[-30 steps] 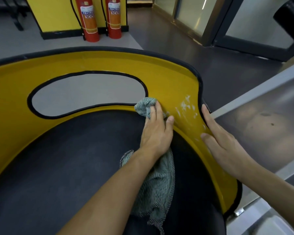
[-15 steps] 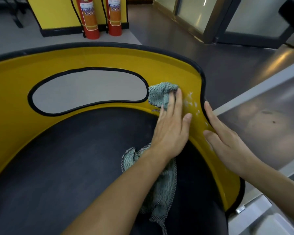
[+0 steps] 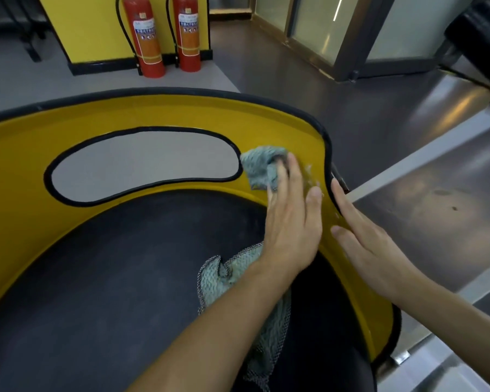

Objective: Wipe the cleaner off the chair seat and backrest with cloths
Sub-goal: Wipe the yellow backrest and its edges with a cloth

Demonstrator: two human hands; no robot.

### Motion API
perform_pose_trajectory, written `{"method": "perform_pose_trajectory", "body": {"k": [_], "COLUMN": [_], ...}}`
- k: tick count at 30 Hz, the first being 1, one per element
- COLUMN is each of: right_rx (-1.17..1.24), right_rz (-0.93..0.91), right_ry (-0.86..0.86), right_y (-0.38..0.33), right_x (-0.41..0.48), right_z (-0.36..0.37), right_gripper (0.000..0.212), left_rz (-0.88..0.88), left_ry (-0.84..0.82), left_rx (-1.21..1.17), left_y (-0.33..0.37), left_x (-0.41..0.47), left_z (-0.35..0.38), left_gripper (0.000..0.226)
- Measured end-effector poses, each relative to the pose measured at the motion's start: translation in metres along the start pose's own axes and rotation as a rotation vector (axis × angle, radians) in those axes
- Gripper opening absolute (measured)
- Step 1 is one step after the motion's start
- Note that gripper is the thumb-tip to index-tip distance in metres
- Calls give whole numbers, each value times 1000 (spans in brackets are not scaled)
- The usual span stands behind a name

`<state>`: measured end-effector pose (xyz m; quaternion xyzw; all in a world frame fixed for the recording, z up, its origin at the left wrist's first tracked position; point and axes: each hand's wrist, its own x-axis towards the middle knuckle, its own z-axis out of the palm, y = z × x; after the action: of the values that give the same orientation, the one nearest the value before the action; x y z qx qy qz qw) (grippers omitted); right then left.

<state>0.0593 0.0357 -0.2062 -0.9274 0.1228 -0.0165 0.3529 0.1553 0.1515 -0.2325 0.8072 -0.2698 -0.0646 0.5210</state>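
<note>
Grey floor (image 3: 294, 80) surrounds the chair's yellow backrest (image 3: 181, 117) and black seat (image 3: 111, 264). Backrest wiping looks underway: the left hand (image 3: 289, 227), fingers flat, presses the teal cloth (image 3: 258, 165) beside the cut-out (image 3: 145, 165), the right hand (image 3: 371, 250) spread on the rim. Next, probably sweep rightward over the white cleaner flecks (image 3: 309, 167).

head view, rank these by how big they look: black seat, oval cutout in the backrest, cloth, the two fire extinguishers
1. black seat
2. oval cutout
3. cloth, partly hidden, and the left fire extinguisher and right fire extinguisher: unranked; the extinguishers look alike and stand farther from the camera.
</note>
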Motion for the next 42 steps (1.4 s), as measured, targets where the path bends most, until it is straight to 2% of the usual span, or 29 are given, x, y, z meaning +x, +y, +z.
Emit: {"method": "perform_pose_trajectory", "body": {"k": [1,3,9,12,15,18,20,23,27,34,36,39,42], "right_rx": [7,17,43,50,36,42,30,27,20,15,19,31,27], "right_rz": [8,10,42,53,49,46,35,36,34,23,18,-6,-20], "right_ry": [-3,1,-38,-52,-39,-37,-28,-32,-27,-34,-34,-22,-8], "right_y": [0,-1,-4,-5,-7,-8,-6,-6,-6,-4,-2,1,3], "right_x": [0,0,0,-1,-2,-2,-1,-1,-2,-2,-1,-1,1], "right_z": [0,1,-2,-1,-1,-1,-1,-1,-1,-1,-1,-1,0], "right_gripper": [65,64,72,71,72,73,73,70,65,65,64,62,62], "left_rz": [109,188,-3,5,122,216,191,28,-67,119,155,107,92], "left_ry": [-9,-55,-295,-275,-249,-246,-287,-391,-411,-255,-284,-412,-425], "left_rx": [96,265,610,570,482,514,533,547,477,409,459,512,534], "left_y": [-6,-24,-81,-78,-66,-60,-63,-64,-56,-54,-59,-66,-71], "left_x": [0,5,3,2,2,6,3,-5,-3,-2,-4,-11,-10], "left_z": [-3,-14,-28,-28,-35,-41,-41,-29,-23,-26,-28,-22,-17], "left_gripper": [62,63,72,71,69,68,68,68,68,68,67,67,67]}}
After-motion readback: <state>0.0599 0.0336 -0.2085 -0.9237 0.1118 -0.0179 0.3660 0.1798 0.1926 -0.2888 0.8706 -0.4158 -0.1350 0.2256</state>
